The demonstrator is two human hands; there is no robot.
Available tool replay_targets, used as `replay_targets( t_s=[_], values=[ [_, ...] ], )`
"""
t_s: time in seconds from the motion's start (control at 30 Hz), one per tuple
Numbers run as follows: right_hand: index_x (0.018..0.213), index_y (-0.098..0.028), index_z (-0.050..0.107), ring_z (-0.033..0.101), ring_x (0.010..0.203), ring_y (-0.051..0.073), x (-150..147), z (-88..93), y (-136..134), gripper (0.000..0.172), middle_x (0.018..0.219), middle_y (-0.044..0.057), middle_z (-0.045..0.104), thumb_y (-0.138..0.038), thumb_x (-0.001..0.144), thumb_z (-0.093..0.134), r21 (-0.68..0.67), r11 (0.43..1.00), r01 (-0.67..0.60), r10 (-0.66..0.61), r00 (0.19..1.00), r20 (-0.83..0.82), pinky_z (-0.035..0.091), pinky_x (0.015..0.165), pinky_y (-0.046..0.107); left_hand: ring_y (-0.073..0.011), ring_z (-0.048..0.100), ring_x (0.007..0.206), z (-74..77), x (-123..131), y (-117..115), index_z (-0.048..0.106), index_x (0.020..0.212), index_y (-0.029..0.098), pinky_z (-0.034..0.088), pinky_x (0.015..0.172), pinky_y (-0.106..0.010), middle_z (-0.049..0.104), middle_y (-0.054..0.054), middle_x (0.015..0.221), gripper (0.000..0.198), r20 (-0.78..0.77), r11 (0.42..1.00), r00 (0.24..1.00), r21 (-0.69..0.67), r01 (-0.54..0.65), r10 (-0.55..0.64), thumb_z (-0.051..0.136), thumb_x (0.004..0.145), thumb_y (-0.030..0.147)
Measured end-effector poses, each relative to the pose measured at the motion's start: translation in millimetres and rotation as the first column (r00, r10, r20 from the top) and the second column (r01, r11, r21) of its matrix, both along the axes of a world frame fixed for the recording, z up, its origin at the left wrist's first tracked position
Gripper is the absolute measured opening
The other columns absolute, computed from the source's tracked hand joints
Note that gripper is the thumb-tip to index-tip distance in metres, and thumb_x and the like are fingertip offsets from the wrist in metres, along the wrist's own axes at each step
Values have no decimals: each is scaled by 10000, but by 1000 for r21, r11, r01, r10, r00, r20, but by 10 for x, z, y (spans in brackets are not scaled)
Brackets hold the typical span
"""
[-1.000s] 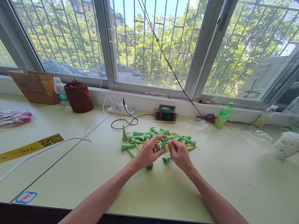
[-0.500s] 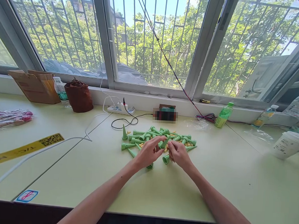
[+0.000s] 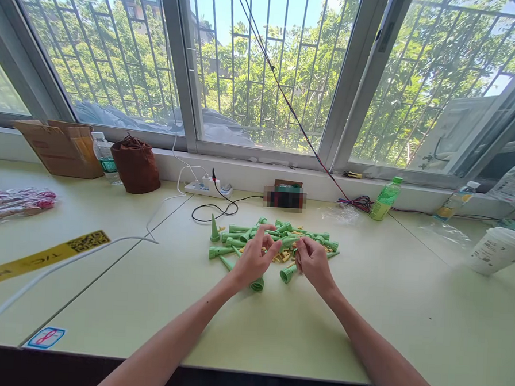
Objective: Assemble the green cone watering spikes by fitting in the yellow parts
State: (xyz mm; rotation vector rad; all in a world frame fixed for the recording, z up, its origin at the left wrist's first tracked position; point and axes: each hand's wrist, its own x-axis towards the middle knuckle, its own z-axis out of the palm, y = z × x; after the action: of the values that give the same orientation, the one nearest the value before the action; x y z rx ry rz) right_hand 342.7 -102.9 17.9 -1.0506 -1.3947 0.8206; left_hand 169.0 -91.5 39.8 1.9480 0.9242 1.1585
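Head view: two hands over a heap of green watering spikes [image 3: 239,229], with little space between them.
Left hand [image 3: 254,259]: thumb and curved fingers appear clamped on the wide end of one tilted spike [image 3: 288,240]; a loose hold there could let it swivel or drop.
Spike tip: points at the right hand, contact unclear; a crooked push could skid along the taper.
Right hand [image 3: 316,265]: thumb and forefinger together; whether anything small sits between them, I cannot tell. A slip would lose it among the yellow pieces [image 3: 283,255] between the hands.
Open-ended spike [image 3: 286,274]: just left of the right hand; a brushing knuckle could roll it.
Upright spike [image 3: 214,231]: left of and beyond the left hand; a sideways sweep might topple it.
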Motion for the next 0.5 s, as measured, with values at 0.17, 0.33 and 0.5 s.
replay_targets(
  t_s=[0.17, 0.33, 0.5],
  values=[
    [732, -209, 505, 410, 445, 121, -9, 28, -75, 360, 510, -44, 425, -484, 959, 452, 87, 996, -23, 4, 978, 211, 344, 456, 254, -87, 451, 436, 10, 1, 20, 439, 1127, 182, 356, 422, -202, 579, 33, 634, 430, 97, 957, 984, -235, 170, -151, 434, 930, 565],
    [726, -211, 498, 402, 449, 124, -10, 20, -83, 362, 495, -45, 428, -482, 959, 445, 91, 995, -39, 15, 968, 252, 332, 464, 250, -74, 446, 431, 43, -9, -15, 461, 1100, 179, 342, 400, -185, 584, 26, 651, 427, 107, 936, 979, -292, 198, -174, 504, 899, 554],
    [720, -215, 481, 392, 433, 117, -9, -15, -57, 376, 495, -50, 414, -508, 953, 446, 61, 997, -52, 39, 978, 204, 329, 441, 248, -105, 517, 526, 49, -30, -36, 476, 1148, 183, 427, 485, -210, 560, 28, 655, 406, 33, 967, 988, -201, 156, -152, 529, 900, 500]
  ],
)
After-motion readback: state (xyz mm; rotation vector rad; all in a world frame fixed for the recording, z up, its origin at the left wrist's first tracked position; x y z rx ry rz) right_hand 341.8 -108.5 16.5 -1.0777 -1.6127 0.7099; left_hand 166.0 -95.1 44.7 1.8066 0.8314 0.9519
